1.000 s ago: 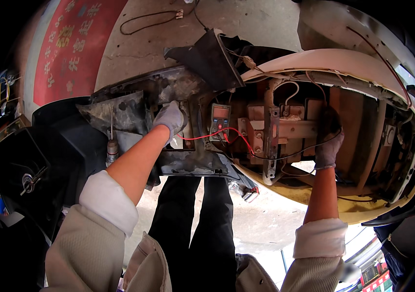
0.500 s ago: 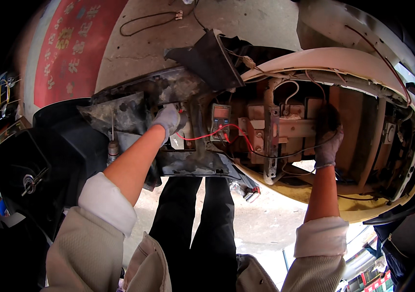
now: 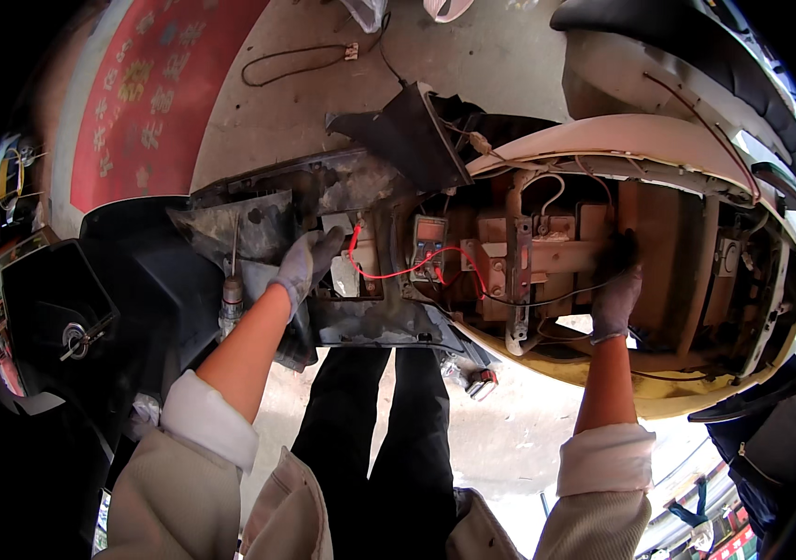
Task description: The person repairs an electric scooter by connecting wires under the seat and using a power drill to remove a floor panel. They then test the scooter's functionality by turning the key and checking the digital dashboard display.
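My gloved left hand [image 3: 314, 257] has its fingers loosely extended, nothing visible in them, beside a red probe [image 3: 356, 233] upright in the opened black floorboard section [image 3: 351, 317] of a scooter. My gloved right hand [image 3: 617, 294] reaches into the shadowed interior of the cream body shell [image 3: 594, 135], where the black lead runs; its fingertips are lost in dark blur. Between my hands a multimeter [image 3: 430, 243] with red and black leads lies beside metal brackets [image 3: 519, 280]. Left of my left hand stands a screwdriver [image 3: 231, 303].
A loose black panel [image 3: 398, 126] rests across the top. A key [image 3: 76, 341] sits in the black front body at left. Behind are a red mat [image 3: 127, 112], a looped cable [image 3: 290, 65] and a black seat [image 3: 678, 37]. A distant person [image 3: 697, 523] shows at lower right.
My left hand has drawn left and down, uncovering the red probe. My right hand has lowered slightly. The whole view has shifted a little.
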Demonstrator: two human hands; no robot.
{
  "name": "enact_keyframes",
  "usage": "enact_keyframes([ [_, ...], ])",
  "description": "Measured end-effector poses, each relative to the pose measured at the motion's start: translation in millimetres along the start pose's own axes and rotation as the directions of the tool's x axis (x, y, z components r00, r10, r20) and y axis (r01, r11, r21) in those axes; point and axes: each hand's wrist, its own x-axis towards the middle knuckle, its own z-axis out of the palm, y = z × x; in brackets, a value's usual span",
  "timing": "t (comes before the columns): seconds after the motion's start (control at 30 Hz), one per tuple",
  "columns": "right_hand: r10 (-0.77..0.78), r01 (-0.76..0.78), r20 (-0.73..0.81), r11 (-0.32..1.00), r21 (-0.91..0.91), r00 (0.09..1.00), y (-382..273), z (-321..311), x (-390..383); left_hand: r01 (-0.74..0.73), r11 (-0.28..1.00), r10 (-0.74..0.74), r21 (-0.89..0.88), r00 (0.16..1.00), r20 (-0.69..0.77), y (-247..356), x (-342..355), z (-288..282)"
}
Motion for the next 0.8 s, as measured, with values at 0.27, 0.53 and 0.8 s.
enact_keyframes([
  [0.27, 0.366, -0.28, -0.208, 0.894, 0.351, 0.907, -49, -69, -37, -0.094, 0.926, 0.051, -0.366, 0.991, -0.125, -39, -49, -1],
  [0.53, 0.173, -0.208, 0.118, 0.869, 0.449, 0.978, -238, -99, -129, -0.155, 0.981, 0.174, 0.12, 0.97, -0.169, -66, -166, -9],
  [0.8, -0.253, 0.104, 0.486, 0.944, 0.313, 0.837, -301, -43, -180, -0.257, 0.966, 0.242, -0.015, 0.928, -0.282, 22, -283, -53],
])
